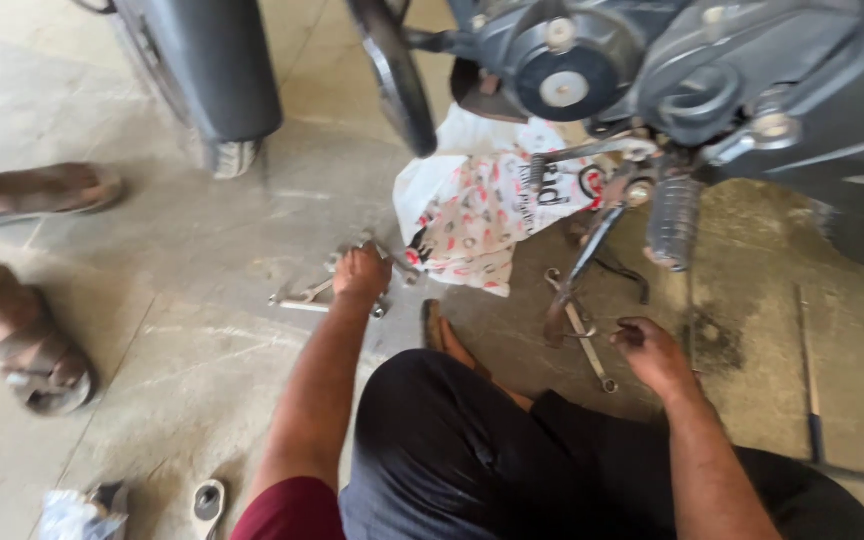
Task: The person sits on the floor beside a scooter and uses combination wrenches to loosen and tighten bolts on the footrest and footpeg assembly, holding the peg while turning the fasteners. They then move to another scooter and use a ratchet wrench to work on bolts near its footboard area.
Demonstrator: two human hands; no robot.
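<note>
Left grip: left hand (361, 272) clenched down on a bunch of thin silver metal spanners (304, 297) lying on the grey concrete floor (192, 250).
Right grip: right hand (650, 350) curled loosely around a small dark part at the fingertips; cannot tell what.
Risk: could pinch fingers between loose spanners; long silver spanner (588, 345) beside the right hand could get knocked away.
Pose: left arm stretched far forward, right arm bent, near the black motorbike footpeg (672, 222).

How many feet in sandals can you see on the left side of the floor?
2. One sandalled foot is at the upper left edge, the other sandalled foot lower down, left of the person's left hand. More may lie outside the frame.
</note>
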